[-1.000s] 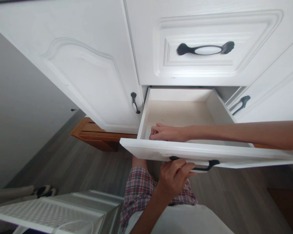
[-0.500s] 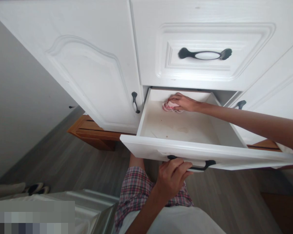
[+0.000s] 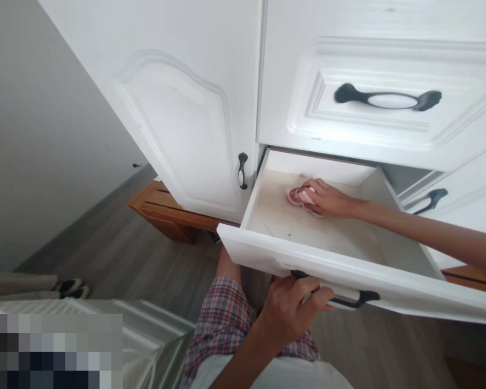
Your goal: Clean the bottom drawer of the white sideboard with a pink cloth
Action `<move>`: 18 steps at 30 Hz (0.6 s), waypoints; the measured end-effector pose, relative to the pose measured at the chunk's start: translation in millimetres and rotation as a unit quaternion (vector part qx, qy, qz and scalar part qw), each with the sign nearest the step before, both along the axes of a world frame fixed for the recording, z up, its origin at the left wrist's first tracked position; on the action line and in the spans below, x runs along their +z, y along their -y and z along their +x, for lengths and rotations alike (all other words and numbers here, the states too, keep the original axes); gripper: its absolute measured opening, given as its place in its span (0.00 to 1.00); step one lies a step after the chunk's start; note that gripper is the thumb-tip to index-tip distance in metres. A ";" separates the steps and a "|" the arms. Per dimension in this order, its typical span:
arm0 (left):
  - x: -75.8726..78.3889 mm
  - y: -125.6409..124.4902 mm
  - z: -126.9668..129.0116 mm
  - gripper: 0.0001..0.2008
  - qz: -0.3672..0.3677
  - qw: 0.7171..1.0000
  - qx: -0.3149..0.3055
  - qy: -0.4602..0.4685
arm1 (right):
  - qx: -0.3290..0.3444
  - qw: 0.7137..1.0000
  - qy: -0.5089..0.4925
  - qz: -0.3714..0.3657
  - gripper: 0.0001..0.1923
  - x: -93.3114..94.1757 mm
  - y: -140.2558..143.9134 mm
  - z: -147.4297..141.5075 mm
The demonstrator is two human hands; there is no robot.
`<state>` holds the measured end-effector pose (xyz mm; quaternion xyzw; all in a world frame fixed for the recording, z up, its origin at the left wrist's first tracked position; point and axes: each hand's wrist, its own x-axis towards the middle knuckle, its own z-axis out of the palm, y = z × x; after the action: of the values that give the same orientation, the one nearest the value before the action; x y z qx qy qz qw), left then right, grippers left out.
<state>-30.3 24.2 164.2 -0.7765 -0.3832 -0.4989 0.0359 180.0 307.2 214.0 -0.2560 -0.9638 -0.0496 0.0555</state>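
Note:
A white drawer [image 3: 308, 256] is pulled out of the cabinet, with a few small specks and stains on its floor. Inside it, my right hand [image 3: 328, 199] presses a crumpled pink and white cloth [image 3: 297, 195] against the bottom, toward the back left. The fingers are closed over the cloth. At the drawer's front, my left hand [image 3: 294, 302] wraps its fingers round the left part of the black and white handle [image 3: 350, 301].
A closed drawer with a similar handle [image 3: 389, 100] sits above. To the left is a closed cabinet door [image 3: 178, 124]. Brown wooden furniture [image 3: 166, 213] stands under the cabinet. A white slatted piece [image 3: 157, 319] and shoes [image 3: 75, 289] are at lower left.
My right hand has drawn the cloth from the drawer's back toward the front across its floor. My left hand stays on the handle. The view has shifted left.

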 end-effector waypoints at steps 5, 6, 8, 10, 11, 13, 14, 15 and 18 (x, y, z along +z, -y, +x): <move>0.0 -1.6 0.7 0.08 0.010 1.000 -0.006 0.006 | 0.024 0.995 -0.017 -0.095 0.22 6.1 35.6 6.8; -0.5 -1.7 0.6 0.09 0.012 1.000 -0.007 0.013 | 0.027 0.993 -0.019 -0.116 0.23 7.9 39.3 6.9; -1.8 -1.3 0.2 0.11 0.010 1.000 -0.006 0.021 | 0.036 0.987 -0.026 -0.154 0.25 11.0 46.5 6.1; -3.1 -0.3 -0.1 0.10 0.003 1.000 -0.002 0.008 | 0.044 0.979 -0.033 -0.197 0.25 14.1 56.1 4.6; -3.7 0.1 -0.1 0.09 -0.001 1.000 0.002 -0.005 | 0.045 0.973 -0.035 -0.222 0.25 16.2 62.0 3.8; -4.6 0.5 0.3 0.08 0.000 1.000 0.009 -0.023 | 0.042 0.960 -0.035 -0.274 0.23 21.9 75.4 1.9; -4.6 0.3 0.7 0.08 0.005 1.000 0.013 -0.020 | 0.041 0.953 -0.032 -0.300 0.22 25.7 82.2 0.9; -4.4 -0.3 1.3 0.09 0.012 1.000 0.016 -0.011 | 0.043 0.944 -0.028 -0.326 0.22 29.9 88.7 -0.2; -3.2 -2.9 3.4 0.11 0.033 0.999 0.019 0.022 | 0.067 0.908 -0.011 -0.414 0.19 42.8 104.5 -4.3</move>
<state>-26.9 27.1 161.0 -0.7564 -0.3822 -0.5272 0.0626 175.7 202.7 256.7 -0.1910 -0.9122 0.3602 -0.0412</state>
